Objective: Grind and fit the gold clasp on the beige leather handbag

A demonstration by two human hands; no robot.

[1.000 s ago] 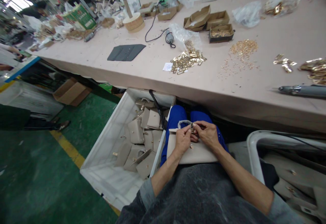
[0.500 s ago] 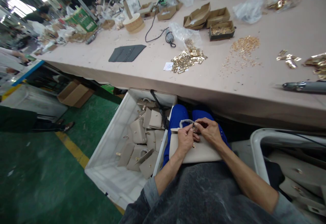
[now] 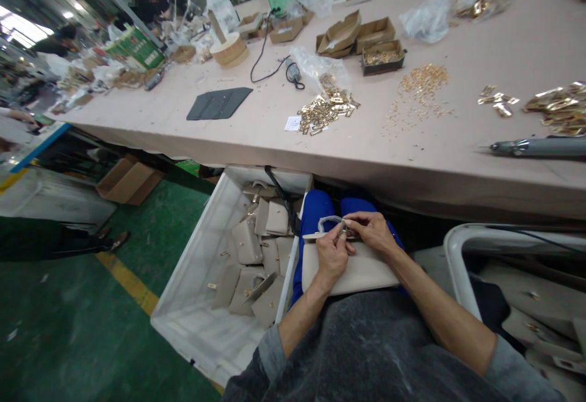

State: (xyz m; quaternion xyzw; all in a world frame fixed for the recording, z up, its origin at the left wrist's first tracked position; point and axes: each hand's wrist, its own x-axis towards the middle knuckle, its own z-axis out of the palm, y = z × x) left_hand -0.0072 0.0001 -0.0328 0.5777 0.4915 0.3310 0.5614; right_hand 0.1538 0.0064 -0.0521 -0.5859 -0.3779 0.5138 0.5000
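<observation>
A beige handbag [image 3: 366, 272] lies across my lap on blue trousers, its wrapped handle [image 3: 326, 221] standing up at the far side. My left hand [image 3: 332, 257] pinches a small gold metal clasp [image 3: 343, 227] at the top edge of the bag's flap. From the other side, the thumb and fingers of my right hand [image 3: 373, 231] close on the same clasp. The fingertips partly hide the clasp, so how it sits on the flap is unclear.
A white bin [image 3: 183, 280] of beige bags stands left of my legs; another bin [image 3: 453, 249] with bags is at right. On the table [image 3: 256, 136] lie gold fittings [image 3: 325, 109], small gold pieces [image 3: 423, 82], an electric screwdriver [image 3: 535, 147] and cardboard boxes [image 3: 341, 33].
The view has shifted slightly, moving the table's things left in the picture. Both hands stay at the clasp, with a small shift of the fingers; the gold stud on the bag's front is now covered.
</observation>
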